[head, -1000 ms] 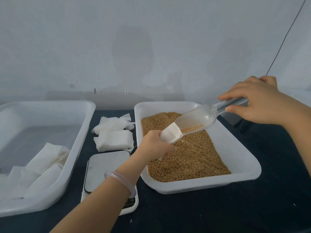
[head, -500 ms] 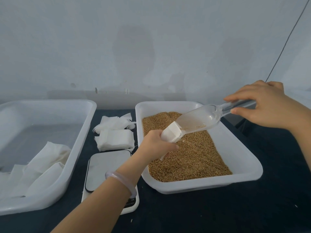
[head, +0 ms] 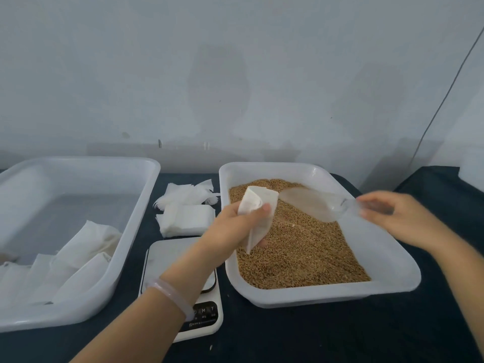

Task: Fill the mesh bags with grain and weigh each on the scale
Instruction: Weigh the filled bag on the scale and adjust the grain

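My left hand (head: 235,226) grips a white mesh bag (head: 258,213) by its upper part, holding it over the brown grain (head: 301,244) in the white tray (head: 387,258). My right hand (head: 398,218) holds the handle of a clear plastic scoop (head: 311,203), blurred by motion, its bowl low over the grain just right of the bag. A white digital scale (head: 178,260) sits in front of the left forearm, nothing on its platform.
A large white bin (head: 131,231) on the left holds several white bags (head: 65,265). A pile of unfilled white bags (head: 186,210) lies between bin and tray. Dark cloth covers the table; a grey wall stands behind.
The scoop has dropped from above the bag's mouth down to the grain surface, and my right hand came lower and leftward. The bag now stands more upright in my left hand.
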`<action>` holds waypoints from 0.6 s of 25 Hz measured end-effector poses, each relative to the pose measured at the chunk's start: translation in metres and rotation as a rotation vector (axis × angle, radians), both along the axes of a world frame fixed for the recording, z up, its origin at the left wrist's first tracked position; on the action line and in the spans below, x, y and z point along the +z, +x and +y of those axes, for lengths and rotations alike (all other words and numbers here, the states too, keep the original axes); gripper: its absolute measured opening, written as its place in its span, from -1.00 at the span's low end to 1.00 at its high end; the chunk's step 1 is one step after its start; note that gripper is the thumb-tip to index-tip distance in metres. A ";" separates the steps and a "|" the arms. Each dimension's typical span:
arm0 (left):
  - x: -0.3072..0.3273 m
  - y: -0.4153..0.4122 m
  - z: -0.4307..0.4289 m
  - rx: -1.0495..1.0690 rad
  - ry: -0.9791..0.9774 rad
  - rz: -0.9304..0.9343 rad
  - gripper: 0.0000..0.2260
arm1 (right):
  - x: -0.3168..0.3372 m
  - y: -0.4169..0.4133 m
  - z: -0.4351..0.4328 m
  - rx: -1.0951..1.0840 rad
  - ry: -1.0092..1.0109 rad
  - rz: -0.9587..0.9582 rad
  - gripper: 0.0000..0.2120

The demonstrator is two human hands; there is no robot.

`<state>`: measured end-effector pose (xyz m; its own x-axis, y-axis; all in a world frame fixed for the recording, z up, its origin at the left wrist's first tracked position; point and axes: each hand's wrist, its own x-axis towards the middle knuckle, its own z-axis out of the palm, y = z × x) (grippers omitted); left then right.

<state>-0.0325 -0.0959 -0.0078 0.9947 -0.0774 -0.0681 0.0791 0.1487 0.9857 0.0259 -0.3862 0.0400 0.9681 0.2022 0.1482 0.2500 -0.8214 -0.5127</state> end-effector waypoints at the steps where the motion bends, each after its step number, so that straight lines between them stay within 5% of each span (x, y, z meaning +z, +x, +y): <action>1: 0.003 -0.002 0.007 0.012 -0.068 0.007 -0.73 | -0.013 0.001 0.008 -0.011 -0.123 0.006 -0.76; 4: 0.011 -0.009 0.031 -0.002 -0.152 -0.040 -0.64 | -0.046 0.000 0.032 0.041 -0.411 0.044 -0.76; 8: 0.020 -0.023 0.063 -0.053 -0.045 -0.080 -0.58 | -0.050 -0.002 0.052 0.087 -0.489 0.167 -0.65; 11: 0.022 -0.029 0.080 -0.127 0.015 -0.105 -0.57 | -0.027 -0.017 0.104 0.279 -0.080 0.057 -0.55; 13: 0.021 -0.031 0.089 -0.169 -0.006 -0.107 -0.54 | -0.008 -0.036 0.153 0.555 0.254 0.179 -0.66; 15: 0.019 -0.035 0.097 -0.227 -0.081 -0.105 -0.54 | -0.006 -0.047 0.194 0.744 0.380 0.292 -0.76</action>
